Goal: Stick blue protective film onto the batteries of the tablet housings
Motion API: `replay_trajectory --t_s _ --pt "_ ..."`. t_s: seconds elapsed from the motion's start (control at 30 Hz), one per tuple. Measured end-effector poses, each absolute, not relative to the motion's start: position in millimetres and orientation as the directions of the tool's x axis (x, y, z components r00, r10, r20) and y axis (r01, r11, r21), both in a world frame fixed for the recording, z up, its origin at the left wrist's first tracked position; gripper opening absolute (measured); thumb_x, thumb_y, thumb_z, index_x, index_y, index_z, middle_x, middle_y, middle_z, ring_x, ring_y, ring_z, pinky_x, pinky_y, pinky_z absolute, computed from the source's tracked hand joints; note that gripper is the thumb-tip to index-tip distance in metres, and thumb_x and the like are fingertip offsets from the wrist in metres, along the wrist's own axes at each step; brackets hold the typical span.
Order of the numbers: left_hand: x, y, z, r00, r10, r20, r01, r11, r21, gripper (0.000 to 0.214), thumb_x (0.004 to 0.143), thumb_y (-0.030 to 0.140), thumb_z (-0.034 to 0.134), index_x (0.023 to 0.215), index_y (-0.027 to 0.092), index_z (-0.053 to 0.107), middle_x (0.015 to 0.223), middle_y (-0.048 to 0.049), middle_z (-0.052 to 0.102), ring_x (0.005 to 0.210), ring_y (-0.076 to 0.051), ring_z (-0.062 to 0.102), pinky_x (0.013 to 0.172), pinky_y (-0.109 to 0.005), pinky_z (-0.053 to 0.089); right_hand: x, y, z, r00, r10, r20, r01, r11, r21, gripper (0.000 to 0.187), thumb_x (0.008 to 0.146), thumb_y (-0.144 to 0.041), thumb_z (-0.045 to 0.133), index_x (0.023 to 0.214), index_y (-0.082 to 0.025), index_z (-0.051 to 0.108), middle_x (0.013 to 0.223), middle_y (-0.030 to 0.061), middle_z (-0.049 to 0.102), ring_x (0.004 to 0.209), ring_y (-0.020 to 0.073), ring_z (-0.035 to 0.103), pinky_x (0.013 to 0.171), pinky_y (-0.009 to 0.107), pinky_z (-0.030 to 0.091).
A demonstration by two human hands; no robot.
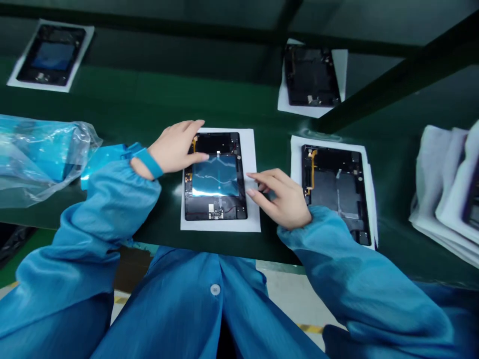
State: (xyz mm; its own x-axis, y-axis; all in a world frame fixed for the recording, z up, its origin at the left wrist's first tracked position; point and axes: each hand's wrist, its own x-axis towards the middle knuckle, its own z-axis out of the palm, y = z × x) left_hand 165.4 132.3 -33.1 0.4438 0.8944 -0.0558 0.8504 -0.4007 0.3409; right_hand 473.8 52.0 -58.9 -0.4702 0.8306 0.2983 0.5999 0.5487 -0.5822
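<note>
We record the opened tablet (pixel 215 207) near the tabletop's (pixel 159 229) front edge. Our left hand (pixel 175 148) is spread palm-down over its upper-left corner, hiding it; our right hand (pixel 283 197) curls beside its right edge, thumb and forefinger apart, fingertip contact unclear. Our right sleeve (pixel 359 279) covers part of a second tablet (pixel 329 187).

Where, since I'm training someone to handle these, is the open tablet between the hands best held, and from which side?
Probably by its long right edge, approached from the right: the open tablet lies flat on a white sheet, that side is straight and uncovered, and the right hand is beside it. Gripping there should avoid the shiny blue film and circuit board.
</note>
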Motion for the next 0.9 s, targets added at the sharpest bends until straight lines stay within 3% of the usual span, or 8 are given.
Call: replay_trajectory --t_s 0.07,0.2,0.4,0.6,0.73,0.9 --pt "187.2 150.9 -34.9 0.342 0.94 -0.018 0.917 -0.329 0.227 0.055 0.096 0.037 0.057 0.143 0.009 0.051 0.142 -0.0216 0.056 0.131 -0.04 0.054 0.111 -0.058 0.04 469.1 53.6 -63.1 -0.369 0.872 0.32 0.619 0.488 -0.615 0.035 0.096 -0.042 0.06 0.12 -0.018 0.071 0.098 0.0094 0.066 0.071 0.0162 0.061 0.07 0.035 0.058" --pt "217.2 177.7 -51.2 0.327 0.945 0.013 0.939 -0.327 0.104 0.038 0.097 0.026 0.051 0.129 0.008 0.061 0.134 -0.0218 0.058 0.122 -0.038 0.055 0.101 -0.055 0.044 461.8 58.8 -74.3 -0.276 0.932 0.236 0.62 0.36 -0.697 0.039 0.095 -0.049 0.06 0.116 -0.019 0.071 0.096 0.0078 0.066 0.064 0.0144 0.059 0.067 0.036 0.058" --pt "210.8 187.1 -63.2 0.458 0.889 0.014 0.885 -0.458 0.081 0.026 0.1 0.019 0.043 0.11 0.015 0.066 0.11 -0.014 0.066 0.102 -0.026 0.059 0.089 -0.041 0.048 462.5 61.0 -86.4 -0.216 0.962 0.166 0.631 0.267 -0.729 0.042 0.09 -0.047 0.064 0.118 -0.016 0.068 0.106 0.0109 0.065 0.06 0.0143 0.061 0.073 0.041 0.06" --pt "199.9 182.7 -50.2 0.479 0.874 0.086 0.868 -0.486 0.103 0.025 0.102 0.021 0.04 0.1 0.016 0.064 0.103 -0.012 0.065 0.098 -0.024 0.061 0.09 -0.038 0.051 465.2 60.9 -82.8 -0.093 0.994 0.051 0.652 0.099 -0.751 0.054 0.082 -0.045 0.07 0.125 -0.014 0.064 0.111 0.0131 0.068 0.056 0.0138 0.06 0.076 0.044 0.059" --pt "190.5 167.8 -18.3 0.423 0.882 0.209 0.881 -0.454 0.131 0.027 0.105 0.026 0.036 0.104 0.017 0.061 0.108 -0.0107 0.062 0.095 -0.021 0.063 0.084 -0.034 0.053 463.8 65.7 -72.6 -0.2 0.976 -0.085 0.562 0.043 -0.826 0.05 0.083 -0.054 0.069 0.116 -0.016 0.069 0.094 0.0075 0.072 0.057 0.0156 0.061 0.064 0.036 0.055" --pt "165.0 157.1 14.7 0.334 0.805 0.49 0.878 -0.454 0.148 0.028 0.106 0.03 0.04 0.1 0.019 0.065 0.101 -0.0086 0.063 0.093 -0.02 0.063 0.084 -0.034 0.053 446.5 74.2 -68.0 -0.33 0.944 -0.025 0.498 0.151 -0.854 0.035 0.091 -0.052 0.06 0.083 -0.02 0.071 0.069 0.0008 0.065 0.061 0.0167 0.059 0.062 0.031 0.049"
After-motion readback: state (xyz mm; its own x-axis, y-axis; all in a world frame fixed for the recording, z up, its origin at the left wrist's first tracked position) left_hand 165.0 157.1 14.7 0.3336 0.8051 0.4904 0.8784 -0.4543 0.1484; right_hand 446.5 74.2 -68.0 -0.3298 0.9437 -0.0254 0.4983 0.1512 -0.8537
